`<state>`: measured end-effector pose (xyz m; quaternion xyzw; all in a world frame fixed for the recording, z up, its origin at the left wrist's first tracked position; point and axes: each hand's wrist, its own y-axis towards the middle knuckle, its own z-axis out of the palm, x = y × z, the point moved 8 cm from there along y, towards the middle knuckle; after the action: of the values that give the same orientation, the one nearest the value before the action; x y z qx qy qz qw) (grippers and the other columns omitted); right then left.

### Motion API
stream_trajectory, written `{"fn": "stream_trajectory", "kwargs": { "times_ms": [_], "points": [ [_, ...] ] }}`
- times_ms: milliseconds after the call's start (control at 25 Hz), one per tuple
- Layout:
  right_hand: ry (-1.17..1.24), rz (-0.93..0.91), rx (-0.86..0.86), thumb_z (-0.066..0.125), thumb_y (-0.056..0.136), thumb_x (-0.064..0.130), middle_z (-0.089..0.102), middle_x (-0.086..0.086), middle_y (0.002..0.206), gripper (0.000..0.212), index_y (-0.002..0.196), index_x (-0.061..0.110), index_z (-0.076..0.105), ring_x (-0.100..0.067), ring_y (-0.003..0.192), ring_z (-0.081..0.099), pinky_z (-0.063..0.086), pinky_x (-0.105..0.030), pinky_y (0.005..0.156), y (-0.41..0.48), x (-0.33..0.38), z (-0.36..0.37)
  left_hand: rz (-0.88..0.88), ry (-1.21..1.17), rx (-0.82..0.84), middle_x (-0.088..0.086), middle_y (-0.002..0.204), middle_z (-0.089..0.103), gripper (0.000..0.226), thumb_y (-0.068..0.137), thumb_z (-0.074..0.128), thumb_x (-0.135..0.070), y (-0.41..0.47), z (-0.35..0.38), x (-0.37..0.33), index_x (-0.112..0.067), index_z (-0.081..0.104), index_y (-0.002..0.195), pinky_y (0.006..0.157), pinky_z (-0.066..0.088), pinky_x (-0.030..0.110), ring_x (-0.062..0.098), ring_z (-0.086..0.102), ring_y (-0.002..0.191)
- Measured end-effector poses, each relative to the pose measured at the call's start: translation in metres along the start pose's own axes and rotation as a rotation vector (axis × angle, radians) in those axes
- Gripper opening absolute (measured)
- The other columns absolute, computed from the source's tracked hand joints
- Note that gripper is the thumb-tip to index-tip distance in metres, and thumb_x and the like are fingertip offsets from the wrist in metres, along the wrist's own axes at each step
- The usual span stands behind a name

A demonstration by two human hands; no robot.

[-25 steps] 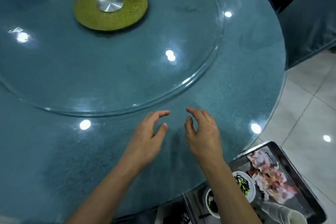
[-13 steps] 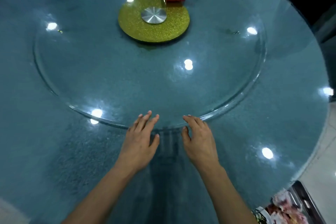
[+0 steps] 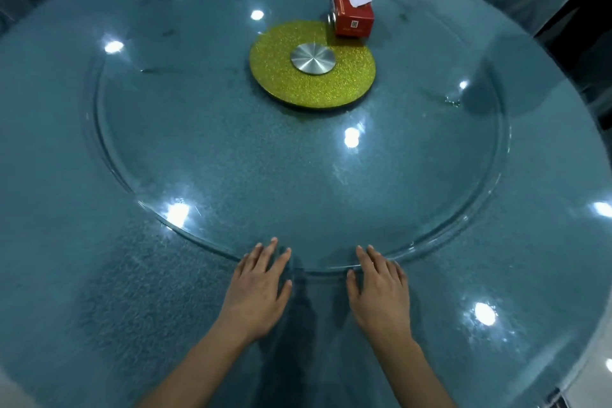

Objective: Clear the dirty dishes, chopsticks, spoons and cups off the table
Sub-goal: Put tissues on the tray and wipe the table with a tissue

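Your left hand (image 3: 256, 291) and right hand (image 3: 381, 293) rest flat, fingers straight, empty, on the round teal table (image 3: 99, 275); no dishes show; clearing looks done.

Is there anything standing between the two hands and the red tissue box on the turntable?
Nothing upright does. From the left hand and right hand at the near rim of the glass turntable to the tissue box, only bare glass and the flat gold disc lie.
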<state>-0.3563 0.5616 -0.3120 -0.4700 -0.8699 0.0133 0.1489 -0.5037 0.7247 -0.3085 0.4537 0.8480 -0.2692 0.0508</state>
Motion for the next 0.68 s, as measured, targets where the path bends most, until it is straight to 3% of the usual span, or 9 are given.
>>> {"fn": "stream_trajectory", "kwargs": {
  "times_ms": [160, 240, 360, 480, 560, 680],
  "points": [
    [-0.058, -0.035, -0.068, 0.058, 0.093, 0.039, 0.066, -0.006, 0.135, 0.044, 0.13, 0.018, 0.067, -0.027, 0.119, 0.065, 0.043, -0.047, 0.108, 0.002, 0.006, 0.0, -0.029, 0.017, -0.012, -0.004, 0.171, -0.005, 0.095, 0.071, -0.014, -0.062, -0.001, -0.003, 0.003, -0.039, 0.005, 0.161, 0.121, -0.008, 0.033, 0.021, -0.002, 0.158],
    [-0.082, -0.056, -0.078, 0.055, 0.086, 0.043, 0.071, -0.007, 0.124, 0.047, 0.12, 0.017, 0.073, -0.028, 0.107, 0.07, 0.04, -0.043, 0.103, 0.002, 0.012, -0.004, -0.045, 0.03, -0.019, -0.003, 0.171, 0.004, 0.092, 0.073, -0.011, -0.062, 0.0, -0.007, 0.006, -0.041, 0.009, 0.161, 0.122, -0.007, 0.033, 0.023, 0.005, 0.158],
    [-0.097, -0.11, -0.074, 0.045, 0.085, 0.047, 0.075, -0.004, 0.112, 0.05, 0.111, 0.018, 0.077, -0.027, 0.094, 0.072, 0.034, -0.041, 0.095, 0.002, 0.022, -0.008, -0.124, 0.034, 0.023, 0.005, 0.166, 0.028, 0.083, 0.082, 0.004, -0.06, 0.001, -0.005, 0.014, -0.038, 0.032, 0.157, 0.124, 0.013, 0.044, 0.031, 0.028, 0.152],
    [-0.067, -0.178, -0.03, 0.045, 0.085, 0.048, 0.074, 0.0, 0.108, 0.049, 0.111, 0.02, 0.076, -0.021, 0.093, 0.072, 0.036, -0.04, 0.096, 0.007, 0.032, -0.013, -0.209, 0.042, 0.048, 0.011, 0.146, 0.057, 0.064, 0.088, 0.03, -0.054, 0.006, -0.004, 0.023, -0.03, 0.062, 0.138, 0.11, 0.043, 0.052, 0.038, 0.057, 0.131],
    [-0.035, -0.246, 0.031, 0.046, 0.085, 0.05, 0.072, 0.006, 0.107, 0.048, 0.114, 0.024, 0.074, -0.016, 0.094, 0.07, 0.044, -0.037, 0.095, 0.008, 0.037, -0.011, -0.251, 0.055, 0.051, 0.011, 0.151, 0.052, 0.063, 0.088, 0.039, -0.053, 0.004, -0.009, 0.024, -0.027, 0.059, 0.142, 0.112, 0.041, 0.054, 0.039, 0.054, 0.134],
    [-0.002, -0.352, 0.035, 0.048, 0.085, 0.05, 0.068, 0.014, 0.107, 0.044, 0.118, 0.03, 0.07, -0.011, 0.093, 0.067, 0.054, -0.036, 0.086, 0.015, 0.038, -0.017, -0.298, 0.058, 0.047, 0.007, 0.17, 0.014, 0.068, 0.097, 0.039, -0.05, 0.004, -0.018, 0.027, -0.029, 0.026, 0.16, 0.124, 0.018, 0.05, 0.035, 0.023, 0.153]
  ]
}}
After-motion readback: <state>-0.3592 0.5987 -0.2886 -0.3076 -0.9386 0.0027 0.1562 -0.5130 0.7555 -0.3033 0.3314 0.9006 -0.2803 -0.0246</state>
